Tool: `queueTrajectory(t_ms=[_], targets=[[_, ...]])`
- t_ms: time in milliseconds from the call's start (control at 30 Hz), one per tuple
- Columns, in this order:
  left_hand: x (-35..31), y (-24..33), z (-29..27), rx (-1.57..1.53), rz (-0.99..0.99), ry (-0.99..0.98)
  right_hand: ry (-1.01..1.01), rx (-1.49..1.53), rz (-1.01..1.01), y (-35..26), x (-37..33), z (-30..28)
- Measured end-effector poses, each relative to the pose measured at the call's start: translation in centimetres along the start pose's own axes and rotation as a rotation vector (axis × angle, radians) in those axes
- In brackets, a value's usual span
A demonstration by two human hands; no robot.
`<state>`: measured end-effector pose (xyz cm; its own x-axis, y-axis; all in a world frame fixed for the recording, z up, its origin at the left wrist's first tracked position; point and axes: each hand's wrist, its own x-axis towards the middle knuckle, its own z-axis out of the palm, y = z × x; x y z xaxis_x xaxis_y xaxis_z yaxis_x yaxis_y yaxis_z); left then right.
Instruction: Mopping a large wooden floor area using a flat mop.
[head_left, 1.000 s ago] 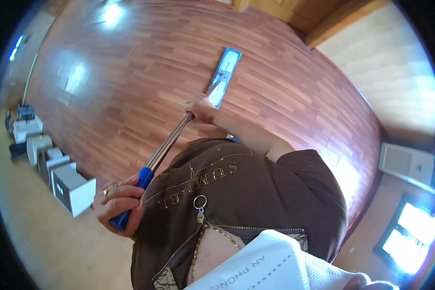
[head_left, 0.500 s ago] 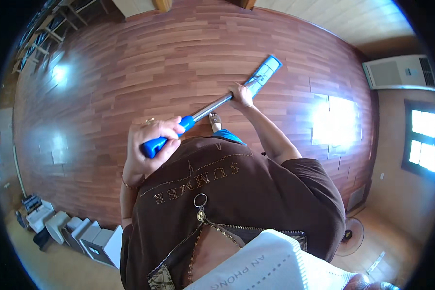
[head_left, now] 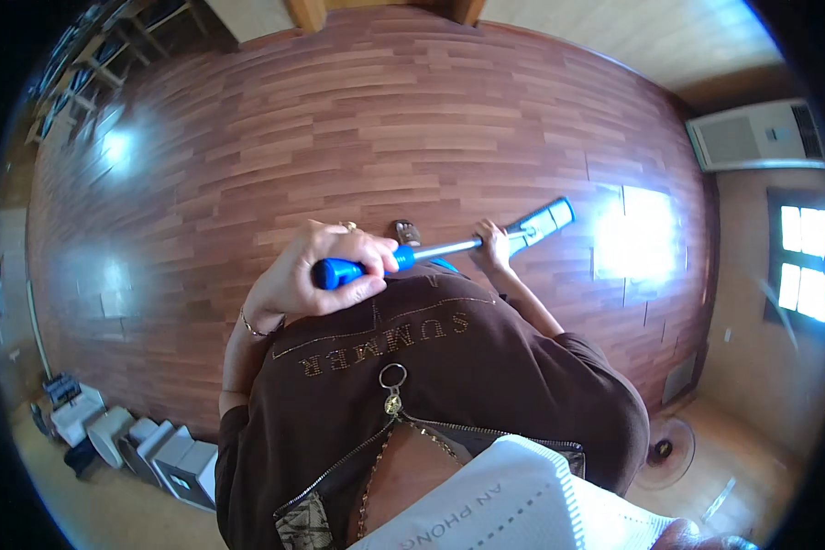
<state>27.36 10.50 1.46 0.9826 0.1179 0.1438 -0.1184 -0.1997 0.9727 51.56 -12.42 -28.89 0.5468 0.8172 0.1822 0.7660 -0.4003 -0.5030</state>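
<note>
A flat mop [head_left: 451, 248] with a metal pole lies across the front of my body, its pole slanting slightly up to the right. My left hand [head_left: 325, 266] is wrapped round the blue grip at the top end of the pole. Farther down, close to the head, my right hand [head_left: 492, 246] is closed on the pole. The flat blue-and-white mop head [head_left: 545, 223] points to the right, over or on the floor; I cannot tell whether it touches. One sandalled foot [head_left: 406, 232] shows just beyond the pole.
Brown wood-plank floor [head_left: 357, 119] spreads around me. A white floor-standing air conditioner [head_left: 752, 137] and a window [head_left: 802, 261] are at the right wall. A fan [head_left: 665, 451] stands at the lower right. Several pale appliances [head_left: 183, 463] line the lower left, and wooden furniture [head_left: 92, 64] the far left.
The mop head has swung nearer and to the right, so the pole lies flatter across the view. My right hand came nearer with it, and my left hand shifted right. Both keep their hold.
</note>
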Motion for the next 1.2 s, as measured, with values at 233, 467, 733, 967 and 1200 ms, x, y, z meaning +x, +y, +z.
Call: queueTrajectory(t_ms=[233,467,733,967,1200], targets=[[-1.3,2.9,1.4,0.129,0.063,0.083,-0.207,0.064,-0.04,-0.8,-0.1,-1.2],[-4.4,6.0,3.6,0.383,0.257,0.33,-0.251,0.345,-0.409,-5.3,6.2,-0.1],[-6.0,9.4,7.3,0.69,0.245,0.552,-0.662,0.43,-0.74,-10.9,13.4,4.6],[-6.6,12.6,10.4,0.859,0.206,0.656,-1.059,0.627,-0.882,-18.2,13.0,8.5],[-4.3,14.6,12.1,0.854,0.089,0.54,-1.135,0.794,-1.14,-22.9,9.8,8.8]])
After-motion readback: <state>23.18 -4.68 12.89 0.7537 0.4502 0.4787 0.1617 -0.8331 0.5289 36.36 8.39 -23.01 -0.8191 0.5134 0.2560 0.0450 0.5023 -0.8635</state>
